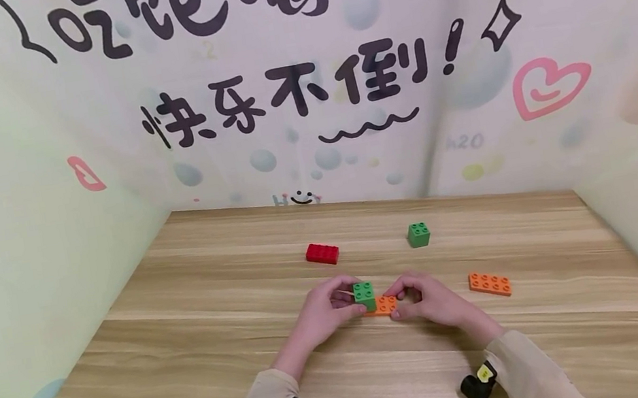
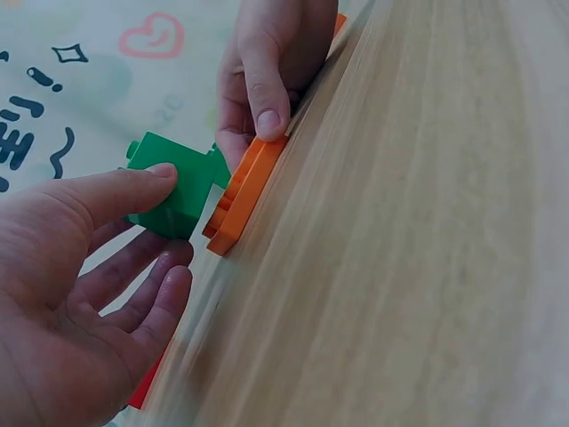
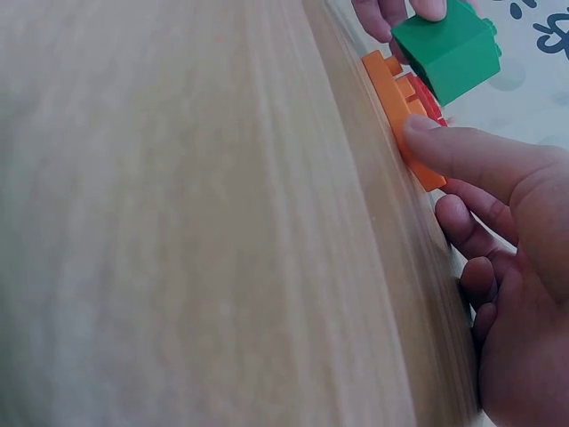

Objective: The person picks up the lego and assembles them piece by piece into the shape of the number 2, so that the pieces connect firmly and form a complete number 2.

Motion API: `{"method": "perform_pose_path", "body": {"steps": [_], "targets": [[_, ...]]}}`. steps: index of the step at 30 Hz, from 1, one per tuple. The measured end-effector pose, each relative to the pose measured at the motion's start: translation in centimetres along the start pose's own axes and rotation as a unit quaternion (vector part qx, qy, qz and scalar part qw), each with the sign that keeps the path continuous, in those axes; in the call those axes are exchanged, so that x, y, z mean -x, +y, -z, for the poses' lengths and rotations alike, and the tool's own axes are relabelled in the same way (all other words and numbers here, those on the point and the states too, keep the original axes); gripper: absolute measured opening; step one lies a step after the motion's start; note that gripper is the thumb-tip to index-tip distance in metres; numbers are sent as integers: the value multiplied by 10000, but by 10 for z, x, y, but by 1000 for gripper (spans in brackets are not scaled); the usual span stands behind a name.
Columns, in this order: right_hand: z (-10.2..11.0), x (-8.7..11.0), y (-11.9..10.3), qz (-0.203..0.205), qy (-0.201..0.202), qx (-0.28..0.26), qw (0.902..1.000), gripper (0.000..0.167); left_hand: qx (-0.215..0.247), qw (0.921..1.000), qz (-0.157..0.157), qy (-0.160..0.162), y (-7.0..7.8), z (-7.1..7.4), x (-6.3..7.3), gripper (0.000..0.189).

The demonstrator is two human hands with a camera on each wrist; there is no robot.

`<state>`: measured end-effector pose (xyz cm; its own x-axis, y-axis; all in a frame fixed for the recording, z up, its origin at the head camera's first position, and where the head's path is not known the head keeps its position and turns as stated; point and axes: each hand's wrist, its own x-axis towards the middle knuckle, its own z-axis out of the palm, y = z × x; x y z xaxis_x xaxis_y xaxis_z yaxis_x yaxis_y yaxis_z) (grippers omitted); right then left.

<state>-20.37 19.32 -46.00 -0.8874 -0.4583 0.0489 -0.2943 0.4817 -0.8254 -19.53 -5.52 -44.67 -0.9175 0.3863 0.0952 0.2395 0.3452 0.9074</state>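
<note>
Left hand (image 1: 327, 306) is pinching the green block (image 1: 365, 297) above the orange brick (image 1: 386, 305) the right hand (image 1: 432, 301) is gripping, seemingly aligning; joining is requiring levelling.

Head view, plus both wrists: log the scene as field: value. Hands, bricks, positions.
left hand: pinches green block
right hand: pinches orange brick near its right end
green block: tilted above the orange brick's left part, not seated on it
red brick: on table, beyond left hand
second green block: on table, beyond right hand
second orange brick: on table, right of right hand, studs up
</note>
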Motion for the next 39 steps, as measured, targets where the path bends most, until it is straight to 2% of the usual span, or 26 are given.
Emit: {"method": "perform_pose_path", "body": {"steps": [19,30,39], "targets": [[-1,-1,5,-42,-23,184,9998,27,-169,9997,37,-177,-1,-2,-3,39],[0,-1,4,-119,-1,270,9996,27,-92,9997,217,-37,0,0,-6,29],[0,1,-5,-103,7,225,9997,27,-49,9998,162,-89,4,2,-6,26]]}}
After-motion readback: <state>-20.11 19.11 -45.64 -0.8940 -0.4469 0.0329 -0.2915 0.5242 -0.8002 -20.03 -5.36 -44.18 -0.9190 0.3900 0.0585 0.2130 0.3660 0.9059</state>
